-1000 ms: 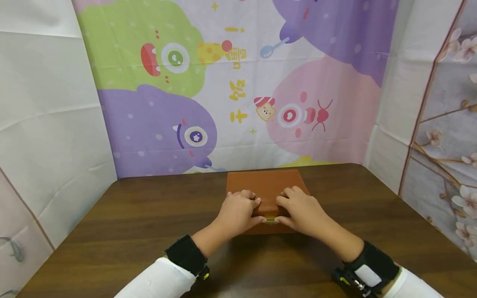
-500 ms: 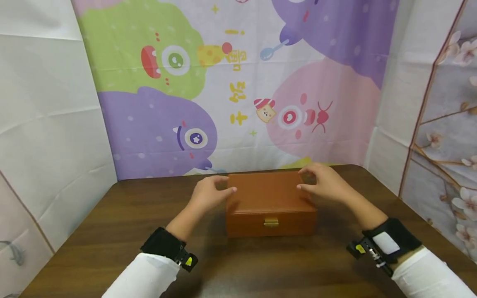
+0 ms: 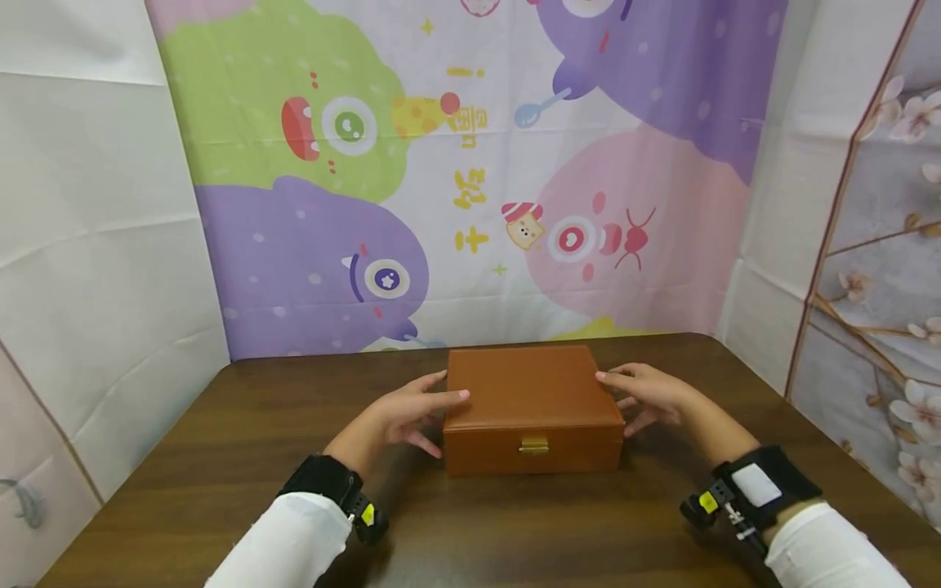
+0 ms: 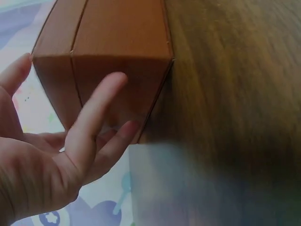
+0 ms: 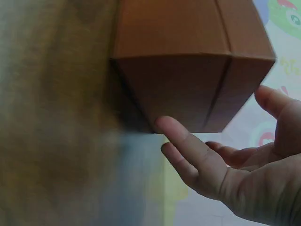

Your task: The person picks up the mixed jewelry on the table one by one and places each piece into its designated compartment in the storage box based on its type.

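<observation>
On the table sits a brown leather-look box (image 3: 529, 388), its lid down and a gold clasp (image 3: 533, 445) on the front face. My left hand (image 3: 403, 414) is at the box's left side, thumb over the lid's edge. In the left wrist view, its fingers (image 4: 96, 117) are spread and fairly straight alongside the end wall. Opposite it, my right hand (image 3: 653, 395) is beside the right end, its thumb at the top edge. The right wrist view shows that hand's fingers (image 5: 190, 148) extended and loosely spread near the end wall.
The dark wood table (image 3: 294, 457) stretches around the box. Behind it hangs a cartoon-print curtain (image 3: 470, 310), with a white cloth (image 3: 110, 229) at left and a floral panel (image 3: 875, 286) at right. Both wrists wear black straps with small cameras.
Both hands have left the front of the lid by the clasp and moved apart to the box's two ends. Since half a second ago they have lowered, fingers unfolding beside the ends.
</observation>
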`<state>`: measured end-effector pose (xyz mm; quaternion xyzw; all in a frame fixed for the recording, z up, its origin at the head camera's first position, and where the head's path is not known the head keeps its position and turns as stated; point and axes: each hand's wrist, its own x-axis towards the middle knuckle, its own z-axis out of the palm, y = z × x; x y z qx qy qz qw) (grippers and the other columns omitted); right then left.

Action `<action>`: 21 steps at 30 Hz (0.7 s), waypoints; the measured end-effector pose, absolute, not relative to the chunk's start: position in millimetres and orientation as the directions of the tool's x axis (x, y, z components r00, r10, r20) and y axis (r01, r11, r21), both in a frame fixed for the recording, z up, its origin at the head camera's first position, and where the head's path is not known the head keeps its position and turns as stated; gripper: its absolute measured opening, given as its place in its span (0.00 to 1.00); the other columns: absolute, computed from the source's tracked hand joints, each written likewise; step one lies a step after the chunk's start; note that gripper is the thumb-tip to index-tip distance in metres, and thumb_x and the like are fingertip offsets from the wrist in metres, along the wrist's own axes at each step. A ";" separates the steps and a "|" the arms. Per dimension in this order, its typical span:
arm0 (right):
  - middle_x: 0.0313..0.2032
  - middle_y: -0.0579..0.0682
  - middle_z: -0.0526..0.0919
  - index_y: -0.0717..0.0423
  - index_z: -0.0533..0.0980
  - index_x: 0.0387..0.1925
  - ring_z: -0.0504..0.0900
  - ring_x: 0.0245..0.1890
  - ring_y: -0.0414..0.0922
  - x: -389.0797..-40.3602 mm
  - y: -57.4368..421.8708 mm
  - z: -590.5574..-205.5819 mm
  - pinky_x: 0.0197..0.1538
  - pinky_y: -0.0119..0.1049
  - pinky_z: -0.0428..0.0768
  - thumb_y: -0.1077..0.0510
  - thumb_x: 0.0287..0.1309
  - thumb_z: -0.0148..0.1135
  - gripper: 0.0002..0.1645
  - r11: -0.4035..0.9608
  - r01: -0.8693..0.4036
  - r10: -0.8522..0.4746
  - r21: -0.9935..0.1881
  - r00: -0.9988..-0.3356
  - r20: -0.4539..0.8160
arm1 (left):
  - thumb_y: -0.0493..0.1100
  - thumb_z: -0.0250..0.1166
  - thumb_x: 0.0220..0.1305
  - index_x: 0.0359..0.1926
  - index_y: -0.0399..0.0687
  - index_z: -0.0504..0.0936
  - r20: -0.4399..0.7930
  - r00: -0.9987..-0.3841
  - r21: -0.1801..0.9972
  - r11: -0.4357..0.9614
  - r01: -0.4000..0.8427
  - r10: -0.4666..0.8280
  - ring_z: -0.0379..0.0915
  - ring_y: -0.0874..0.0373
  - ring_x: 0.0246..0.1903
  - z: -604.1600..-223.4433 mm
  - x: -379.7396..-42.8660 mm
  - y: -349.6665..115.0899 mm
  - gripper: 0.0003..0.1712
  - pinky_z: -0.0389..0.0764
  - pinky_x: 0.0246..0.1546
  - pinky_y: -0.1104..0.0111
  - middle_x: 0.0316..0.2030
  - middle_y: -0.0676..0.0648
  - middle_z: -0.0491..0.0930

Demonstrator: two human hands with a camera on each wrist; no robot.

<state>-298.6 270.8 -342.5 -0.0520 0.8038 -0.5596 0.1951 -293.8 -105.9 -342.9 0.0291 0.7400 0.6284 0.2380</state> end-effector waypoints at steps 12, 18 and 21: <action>0.40 0.59 0.82 0.75 0.64 0.62 0.84 0.33 0.51 -293.5 263.3 -355.9 0.33 0.51 0.85 0.47 0.68 0.57 0.37 0.237 0.138 -0.290 -0.962 -0.935 -0.206 | 0.50 0.69 0.61 0.77 0.49 0.48 -0.281 -0.891 0.953 0.215 -0.215 0.357 0.79 0.37 0.45 -352.2 -298.7 -99.7 0.51 0.84 0.30 0.48 0.58 0.31 0.72; 0.35 0.57 0.84 0.77 0.68 0.58 0.85 0.30 0.51 -291.6 256.0 -355.1 0.30 0.48 0.85 0.48 0.68 0.56 0.35 0.280 0.116 -0.243 -0.953 -0.952 -0.188 | 0.48 0.70 0.59 0.77 0.48 0.49 -0.269 -0.900 0.959 0.185 -0.215 0.344 0.82 0.40 0.39 -353.3 -296.6 -100.8 0.52 0.84 0.25 0.51 0.53 0.33 0.77; 0.33 0.57 0.84 0.77 0.69 0.58 0.85 0.30 0.50 -290.9 252.2 -355.0 0.31 0.49 0.85 0.48 0.68 0.55 0.34 0.293 0.121 -0.226 -0.948 -0.955 -0.192 | 0.48 0.71 0.59 0.77 0.47 0.49 -0.264 -0.903 0.960 0.185 -0.211 0.339 0.82 0.40 0.38 -352.9 -295.3 -101.7 0.53 0.84 0.24 0.52 0.51 0.34 0.78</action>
